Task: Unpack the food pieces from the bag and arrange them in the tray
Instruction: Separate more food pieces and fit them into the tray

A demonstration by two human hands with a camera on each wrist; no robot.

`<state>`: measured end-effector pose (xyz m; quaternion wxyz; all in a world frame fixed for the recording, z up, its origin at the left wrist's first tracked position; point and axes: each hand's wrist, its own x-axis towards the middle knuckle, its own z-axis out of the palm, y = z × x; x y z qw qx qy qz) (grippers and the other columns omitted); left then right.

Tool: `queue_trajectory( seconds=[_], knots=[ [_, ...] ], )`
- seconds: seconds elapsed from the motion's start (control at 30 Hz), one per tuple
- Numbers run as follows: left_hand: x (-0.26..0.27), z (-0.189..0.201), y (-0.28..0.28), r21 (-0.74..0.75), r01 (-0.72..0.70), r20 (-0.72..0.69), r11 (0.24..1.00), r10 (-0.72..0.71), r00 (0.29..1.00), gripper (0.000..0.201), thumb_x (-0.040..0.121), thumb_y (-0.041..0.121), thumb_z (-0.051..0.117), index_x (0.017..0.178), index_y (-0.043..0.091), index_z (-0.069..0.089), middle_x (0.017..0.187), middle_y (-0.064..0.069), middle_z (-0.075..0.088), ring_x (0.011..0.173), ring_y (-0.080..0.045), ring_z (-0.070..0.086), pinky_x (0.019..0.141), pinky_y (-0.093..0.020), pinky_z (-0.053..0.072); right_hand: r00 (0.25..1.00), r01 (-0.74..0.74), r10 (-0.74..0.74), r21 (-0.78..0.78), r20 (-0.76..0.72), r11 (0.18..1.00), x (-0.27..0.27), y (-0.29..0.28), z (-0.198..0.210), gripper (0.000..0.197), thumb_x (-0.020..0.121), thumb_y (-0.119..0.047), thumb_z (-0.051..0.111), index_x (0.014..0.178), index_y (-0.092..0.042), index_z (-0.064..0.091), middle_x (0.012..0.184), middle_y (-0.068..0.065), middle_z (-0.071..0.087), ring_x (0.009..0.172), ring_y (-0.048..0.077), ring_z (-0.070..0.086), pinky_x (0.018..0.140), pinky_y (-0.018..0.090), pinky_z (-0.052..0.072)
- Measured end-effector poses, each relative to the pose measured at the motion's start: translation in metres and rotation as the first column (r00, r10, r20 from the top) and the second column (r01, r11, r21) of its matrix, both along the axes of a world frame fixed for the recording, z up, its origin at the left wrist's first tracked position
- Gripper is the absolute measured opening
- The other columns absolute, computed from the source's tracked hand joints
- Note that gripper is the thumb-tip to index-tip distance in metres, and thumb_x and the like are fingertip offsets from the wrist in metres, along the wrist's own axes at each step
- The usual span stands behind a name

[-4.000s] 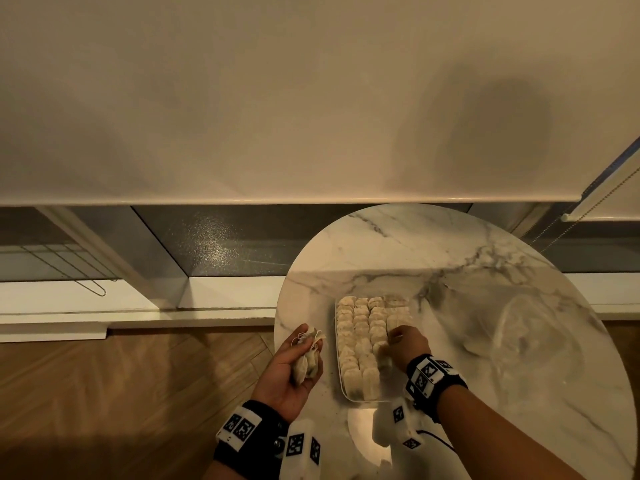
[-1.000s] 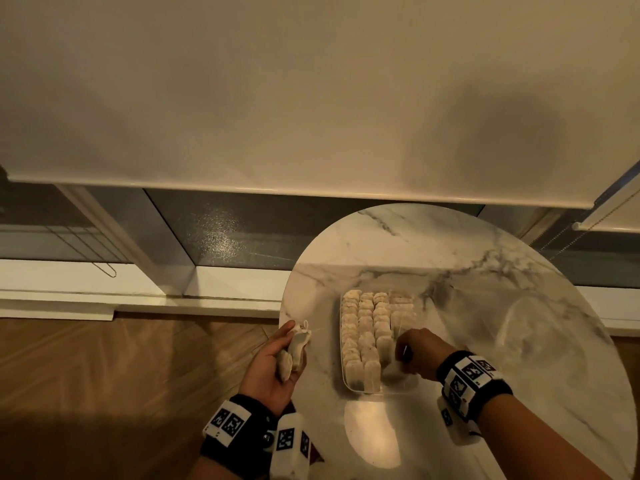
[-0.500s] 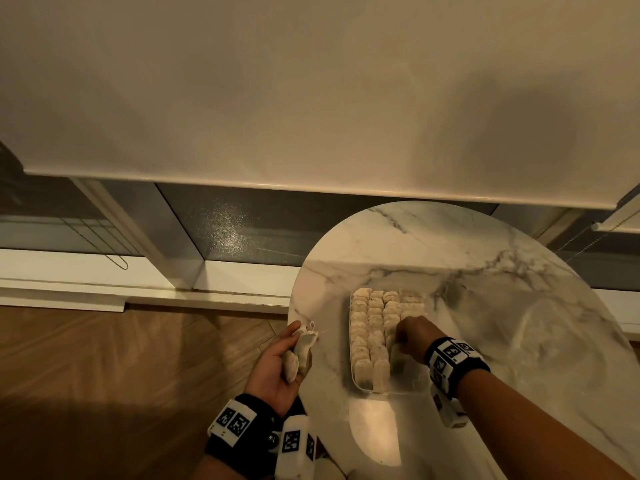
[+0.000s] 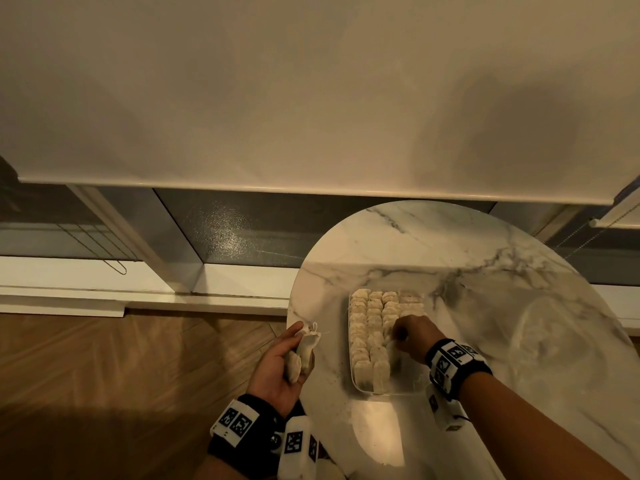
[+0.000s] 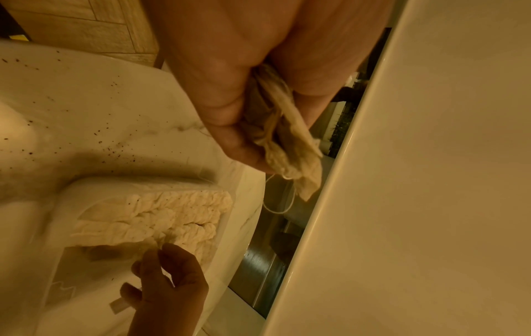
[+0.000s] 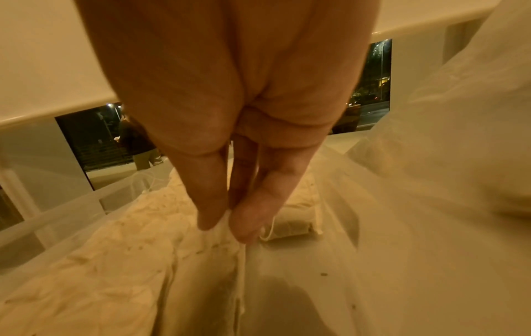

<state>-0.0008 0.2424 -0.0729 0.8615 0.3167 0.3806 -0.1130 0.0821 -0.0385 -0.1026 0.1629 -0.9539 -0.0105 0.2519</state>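
Note:
A clear plastic tray (image 4: 356,384) sits on the round marble table (image 4: 450,244), with several pale pouch-like food pieces (image 4: 367,327) standing in rows along its left side. My right hand (image 4: 401,336) reaches into the tray beside the rows and pinches the top of one piece (image 6: 222,227) between thumb and fingers (image 6: 209,204). Another piece (image 6: 293,227) lies flat just beyond it. My left hand (image 4: 277,365) hovers at the table's left edge and grips a few more pieces (image 4: 301,355), a string dangling from them (image 5: 276,204).
The crumpled clear plastic bag (image 4: 554,341) lies on the right part of the table. Dark crumbs (image 5: 109,147) speckle the marble near the tray. Wooden floor (image 4: 121,375) lies left of the table, with a window sill and roller blind (image 4: 311,98) behind.
My right hand has shifted a little farther along the tray beside the rows, still pinching a piece. The left hand keeps its pieces in about the same place.

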Motion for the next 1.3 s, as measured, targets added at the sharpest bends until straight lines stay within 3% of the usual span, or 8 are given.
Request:
queue_trajectory(
  seconds=[0.27, 0.43, 0.7, 0.83, 0.97, 1.03, 1.17, 1.3],
  knots=[
    [0.001, 0.021, -0.014, -0.098, 0.054, 0.032, 0.994, -0.051, 0.998, 0.026, 0.068, 0.019, 0.078, 0.089, 0.005, 0.079, 0.067, -0.011, 0.063, 0.069, -0.024, 0.047, 0.065, -0.028, 0.050, 0.965, 0.195, -0.240, 0.327, 0.104, 0.925, -0.029, 0.019, 0.059, 0.012, 0.089, -0.035, 0.068, 0.096, -0.026, 0.070, 0.091, -0.009, 0.070, 0.085, 0.009, 0.066, 0.074, 0.025, 0.053],
    [-0.002, 0.035, -0.031, -0.104, 0.058, 0.060, 0.993, -0.052, 0.997, 0.040, 0.092, 0.035, 0.053, 0.115, 0.009, 0.071, 0.112, -0.020, 0.072, 0.090, -0.030, 0.068, 0.075, -0.037, 0.054, 0.948, 0.313, -0.194, 0.627, -0.252, 0.714, -0.066, 0.069, 0.114, 0.043, 0.092, -0.048, 0.061, 0.084, -0.007, 0.071, 0.080, 0.006, 0.074, 0.075, 0.023, 0.072, 0.056, 0.028, 0.057],
    [0.006, 0.042, -0.059, -0.098, 0.114, 0.105, 0.989, -0.103, 0.989, 0.028, 0.099, 0.018, 0.051, 0.120, 0.008, 0.065, 0.104, -0.023, 0.073, 0.082, -0.031, 0.075, 0.075, -0.038, 0.056, 0.912, 0.402, -0.198, 0.685, -0.360, 0.607, -0.070, 0.070, 0.126, 0.032, 0.078, -0.034, 0.083, 0.080, -0.004, 0.071, 0.080, 0.017, 0.074, 0.068, 0.021, 0.069, 0.055, 0.029, 0.052],
    [0.010, 0.043, -0.065, -0.052, 0.137, 0.083, 0.989, -0.133, 0.988, 0.026, 0.100, 0.012, 0.049, 0.120, 0.009, 0.065, 0.066, -0.015, 0.069, 0.056, -0.021, 0.068, 0.056, -0.030, 0.056, 0.902, 0.432, -0.264, 0.700, -0.343, 0.568, -0.071, 0.062, 0.119, 0.026, 0.082, -0.023, 0.080, 0.085, 0.001, 0.069, 0.075, 0.013, 0.072, 0.066, 0.020, 0.069, 0.053, 0.029, 0.054],
    [0.017, 0.036, -0.066, -0.021, 0.157, 0.033, 0.987, -0.156, 0.987, 0.032, 0.096, 0.011, 0.052, 0.126, 0.013, 0.064, 0.118, -0.021, 0.069, 0.112, -0.035, 0.064, 0.102, -0.046, 0.047, 0.908, 0.412, -0.319, 0.709, -0.269, 0.573, -0.071, 0.051, 0.118, 0.020, 0.084, -0.022, 0.077, 0.081, -0.004, 0.068, 0.078, 0.016, 0.071, 0.066, 0.018, 0.069, 0.057, 0.030, 0.056],
    [0.019, 0.038, -0.068, -0.052, 0.157, 0.026, 0.986, -0.156, 0.987, 0.033, 0.095, 0.011, 0.054, 0.126, 0.012, 0.064, 0.123, -0.021, 0.067, 0.110, -0.034, 0.063, 0.100, -0.044, 0.047, 0.910, 0.392, -0.349, 0.742, -0.225, 0.543, -0.070, 0.046, 0.118, 0.016, 0.084, -0.017, 0.076, 0.075, -0.007, 0.067, 0.078, 0.019, 0.069, 0.067, 0.019, 0.067, 0.062, 0.031, 0.058],
    [0.024, 0.036, -0.069, -0.077, 0.190, 0.042, 0.979, -0.187, 0.982, 0.027, 0.094, 0.007, 0.054, 0.118, 0.010, 0.067, 0.106, -0.018, 0.073, 0.088, -0.028, 0.070, 0.076, -0.039, 0.056, 0.848, 0.443, -0.427, 0.863, -0.315, 0.242, -0.068, 0.039, 0.117, 0.018, 0.086, 0.006, 0.067, 0.071, -0.003, 0.059, 0.075, 0.021, 0.060, 0.080, 0.034, 0.067, 0.073, 0.041, 0.061],
    [0.023, 0.036, -0.069, -0.097, 0.198, 0.046, 0.975, -0.194, 0.980, 0.024, 0.095, 0.007, 0.052, 0.112, 0.009, 0.069, 0.095, -0.017, 0.074, 0.078, -0.025, 0.073, 0.065, -0.036, 0.060, 0.779, 0.493, -0.346, 0.852, -0.523, -0.178, -0.064, 0.035, 0.118, 0.022, 0.081, 0.015, 0.061, 0.076, -0.005, 0.052, 0.088, 0.028, 0.055, 0.087, 0.043, 0.069, 0.062, 0.037, 0.059]
  ],
)
